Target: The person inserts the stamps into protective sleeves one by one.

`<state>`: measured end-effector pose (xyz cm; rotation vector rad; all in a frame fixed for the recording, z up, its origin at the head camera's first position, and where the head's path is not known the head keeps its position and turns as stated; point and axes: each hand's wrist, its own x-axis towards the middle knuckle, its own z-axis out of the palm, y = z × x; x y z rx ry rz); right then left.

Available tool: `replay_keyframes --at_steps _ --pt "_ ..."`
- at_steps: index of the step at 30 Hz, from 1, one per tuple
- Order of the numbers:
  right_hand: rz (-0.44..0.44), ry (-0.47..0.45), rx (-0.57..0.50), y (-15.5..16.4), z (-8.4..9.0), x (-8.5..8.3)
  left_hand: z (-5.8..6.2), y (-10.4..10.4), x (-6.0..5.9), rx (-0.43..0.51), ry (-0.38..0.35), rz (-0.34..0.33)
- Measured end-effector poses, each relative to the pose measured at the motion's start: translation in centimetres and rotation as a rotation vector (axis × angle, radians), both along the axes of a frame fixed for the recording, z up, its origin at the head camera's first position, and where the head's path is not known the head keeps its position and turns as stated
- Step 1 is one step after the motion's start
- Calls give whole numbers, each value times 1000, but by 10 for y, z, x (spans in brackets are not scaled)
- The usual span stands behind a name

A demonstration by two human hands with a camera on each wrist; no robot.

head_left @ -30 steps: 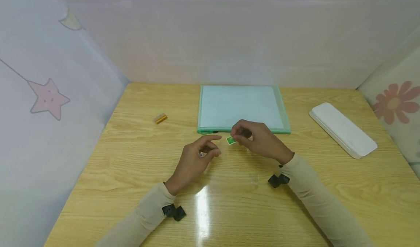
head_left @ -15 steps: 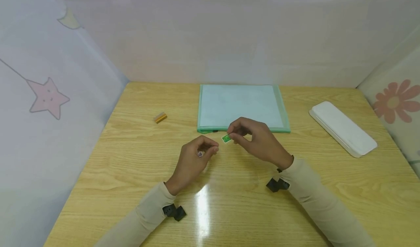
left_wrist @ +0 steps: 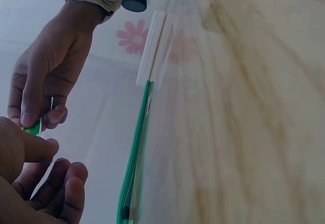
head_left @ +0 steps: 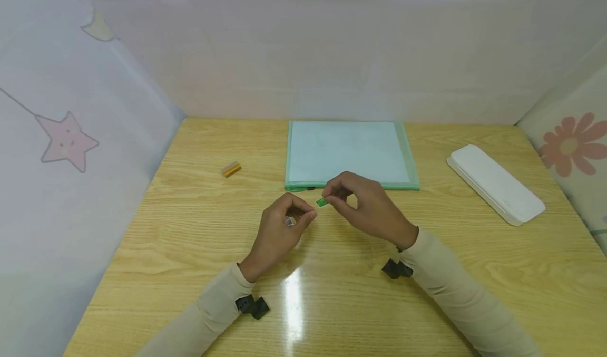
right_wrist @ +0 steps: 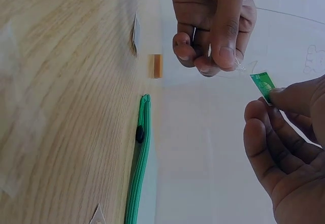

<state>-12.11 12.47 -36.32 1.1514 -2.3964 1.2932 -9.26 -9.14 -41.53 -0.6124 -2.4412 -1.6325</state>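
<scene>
Two hands meet just above the yellow wooden table (head_left: 189,251). The right hand (head_left: 370,209) pinches a small green paper tab (head_left: 322,202) between thumb and fingertip. The tab sticks out toward the left hand (head_left: 280,230), very close to it. The left hand has its fingers curled and pinches a tiny clear piece (head_left: 290,220); what it is cannot be told. Just past the pinch lies a flat pale green zip pouch (head_left: 348,154). Far off to the left of the hands sits a little orange block (head_left: 231,169). Well away to the right lies a long white plastic case (head_left: 495,184).
</scene>
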Motion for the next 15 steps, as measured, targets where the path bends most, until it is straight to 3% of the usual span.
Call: replay_keyframes --at_steps 7,15 --pt "-22 41 11 -4 -5 -1 1 1 0 -5 37 -6" --pt "-59 59 8 -7 -4 2 2 2 1 -12 25 3"
